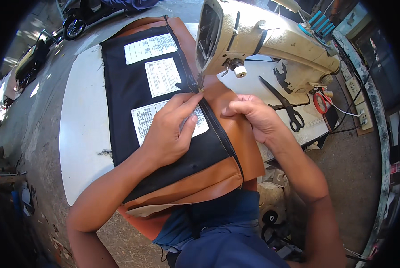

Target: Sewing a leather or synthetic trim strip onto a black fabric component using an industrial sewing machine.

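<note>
A large piece of black fabric [122, 94] with brown leather-like panels lies across the sewing table. Several white printed labels [162, 77] are on the black part. My left hand [166, 131] rests on the fabric over the nearest label, fingers stretched toward the presser foot [201, 84] of a cream sewing machine [271, 38]. A dark seam strip [222, 136] runs from there toward me. On its right, my right hand [258, 117] has thumb and fingers closed on the brown leather-like panel [240, 143]. Its fingertips are partly hidden.
Black scissors [282, 100] lie on the white table [81, 116], right of the needle. Beyond them are a red ring-shaped roll [320, 103] and wall sockets [363, 114] with cables. Blue-handled tools [320, 24] stand behind the machine. A motorbike [75, 27] is parked far left.
</note>
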{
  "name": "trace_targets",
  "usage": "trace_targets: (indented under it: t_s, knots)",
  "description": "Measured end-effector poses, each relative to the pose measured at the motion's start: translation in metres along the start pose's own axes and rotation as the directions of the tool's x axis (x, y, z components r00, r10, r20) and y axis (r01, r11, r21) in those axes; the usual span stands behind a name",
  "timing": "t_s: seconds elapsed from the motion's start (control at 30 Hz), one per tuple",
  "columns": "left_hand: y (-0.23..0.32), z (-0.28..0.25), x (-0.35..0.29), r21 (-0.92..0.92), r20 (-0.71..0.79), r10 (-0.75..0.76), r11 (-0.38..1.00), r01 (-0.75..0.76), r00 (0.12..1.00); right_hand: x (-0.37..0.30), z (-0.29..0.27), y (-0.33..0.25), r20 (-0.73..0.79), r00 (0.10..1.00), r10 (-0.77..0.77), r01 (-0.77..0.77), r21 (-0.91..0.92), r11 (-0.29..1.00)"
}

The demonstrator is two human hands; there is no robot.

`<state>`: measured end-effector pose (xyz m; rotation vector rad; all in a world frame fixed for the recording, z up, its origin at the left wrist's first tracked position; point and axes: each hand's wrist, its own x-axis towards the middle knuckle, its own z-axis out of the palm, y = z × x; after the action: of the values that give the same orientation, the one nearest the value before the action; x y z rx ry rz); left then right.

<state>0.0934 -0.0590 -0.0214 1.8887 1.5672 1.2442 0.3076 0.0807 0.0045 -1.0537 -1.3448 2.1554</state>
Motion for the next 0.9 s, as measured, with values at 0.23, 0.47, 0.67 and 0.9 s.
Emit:
trace_targets:
  t_s: [0.23,0.47,0.67,0.9]
  knots:
    - [-0.009,0.006,-0.001,0.182,0.065,0.153,0.970,-0.162,0.986,-0.007,0.024,0.000,-0.160,0.985,-0.058,0.030,-0.172,0.985]
    - [-0.004,0.006,0.000,0.451,0.186,0.228,0.844,-0.289,0.956,-0.014,0.029,0.008,-0.134,0.920,-0.368,0.133,-0.778,0.614]
    - [0.005,0.006,0.003,0.486,0.222,0.182,0.831,-0.271,0.958,-0.041,0.024,0.037,0.333,0.557,-0.761,0.425,-0.901,-0.083]
    - [0.002,0.005,-0.002,0.447,0.237,0.181,0.852,-0.273,0.954,-0.056,0.007,0.047,0.586,0.628,-0.512,0.490,-0.809,-0.326]
